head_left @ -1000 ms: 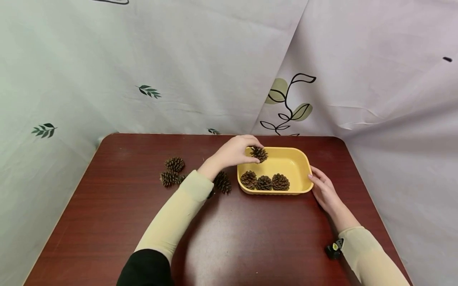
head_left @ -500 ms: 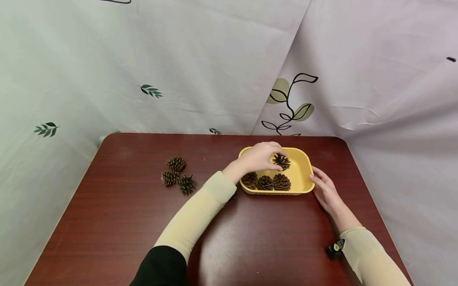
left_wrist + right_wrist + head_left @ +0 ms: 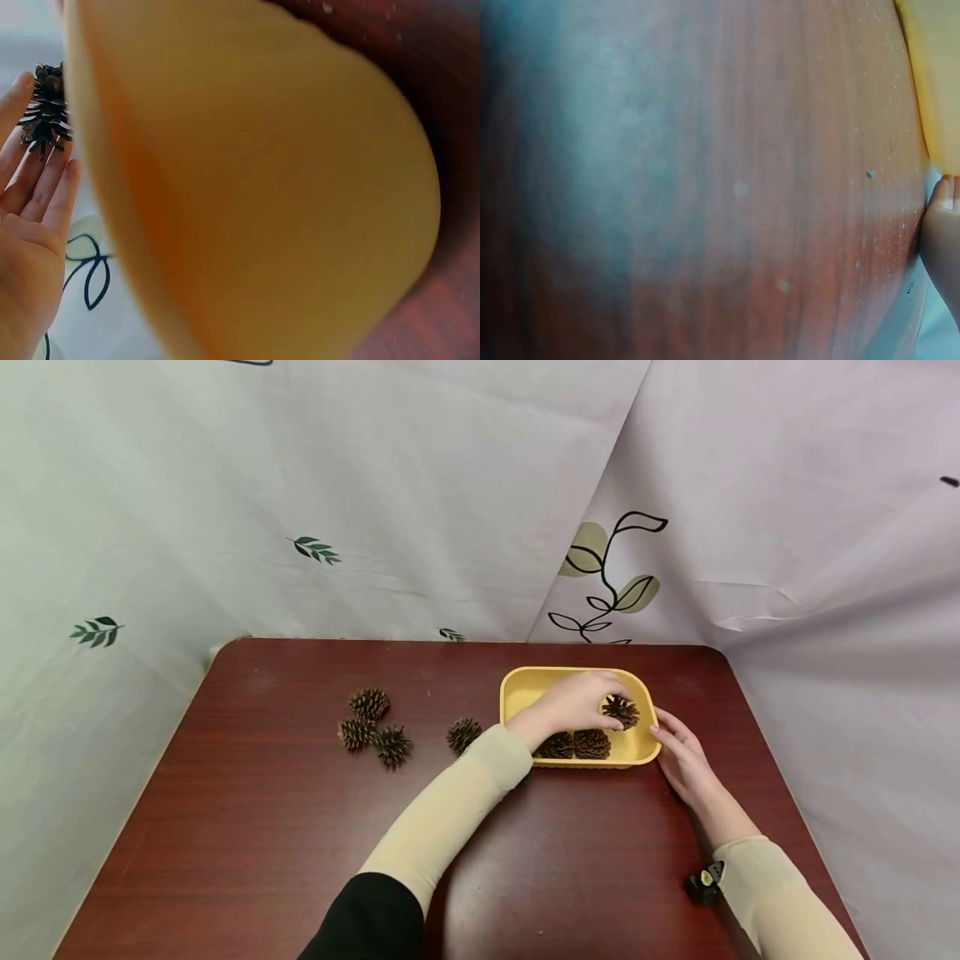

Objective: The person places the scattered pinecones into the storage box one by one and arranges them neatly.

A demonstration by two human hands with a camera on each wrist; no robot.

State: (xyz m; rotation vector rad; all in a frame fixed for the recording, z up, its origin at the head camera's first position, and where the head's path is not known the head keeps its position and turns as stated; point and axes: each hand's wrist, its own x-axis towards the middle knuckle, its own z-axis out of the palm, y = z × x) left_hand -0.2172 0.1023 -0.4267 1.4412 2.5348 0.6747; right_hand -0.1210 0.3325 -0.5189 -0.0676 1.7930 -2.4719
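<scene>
My left hand (image 3: pixel 576 702) reaches over the yellow plastic bin (image 3: pixel 522 687) and pinches a pine cone (image 3: pixel 622 712) between thumb and fingers, inside the bin's right end. The left wrist view shows that pine cone (image 3: pixel 46 112) at the fingertips, partly cut off by the bin's blurred wall (image 3: pixel 285 165). Along the bin's near side lie two visible pine cones (image 3: pixel 592 744); the left wrist hides its near left corner. My right hand (image 3: pixel 684 764) holds the bin's right end, thumb at the rim and fingers along the outer wall.
On the reddish-brown table (image 3: pixel 262 827), three pine cones (image 3: pixel 392 747) lie clustered left of the bin. Another pine cone (image 3: pixel 464 735) sits between them and the bin, beside the left sleeve. A printed curtain (image 3: pixel 420 510) hangs behind the table.
My left hand has carried its pine cone rightward from the bin's far left side to its right end. The right hand stays on the bin, which has hardly moved.
</scene>
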